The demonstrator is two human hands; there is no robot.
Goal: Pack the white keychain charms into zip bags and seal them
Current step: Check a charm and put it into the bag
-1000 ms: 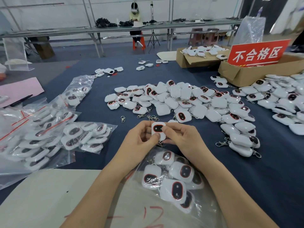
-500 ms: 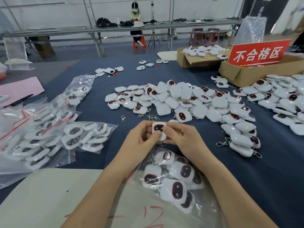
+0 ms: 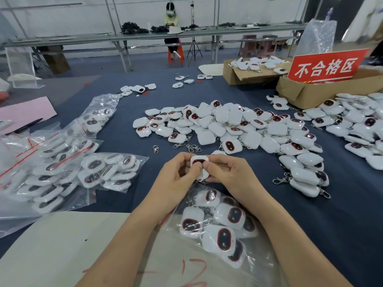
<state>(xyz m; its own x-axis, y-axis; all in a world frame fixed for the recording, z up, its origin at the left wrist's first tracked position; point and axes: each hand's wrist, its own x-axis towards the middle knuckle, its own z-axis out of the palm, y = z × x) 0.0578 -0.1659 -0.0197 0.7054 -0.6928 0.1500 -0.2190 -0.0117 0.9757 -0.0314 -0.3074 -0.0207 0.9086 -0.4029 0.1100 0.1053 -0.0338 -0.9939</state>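
Head view: your left hand and right hand both pinch one white charm at frame centre, just above the part-filled zip bag. Risk: the bag mouth is hidden under your wrists, so a blind drop may land on the counter.

Left hand, right hand, fingers curled

A red sign with white characters is propped at an open cardboard box at the far right. A pink sheet is laid at the left, a black pen along its near edge. Behind a long bench a person is seated beside a tripod.
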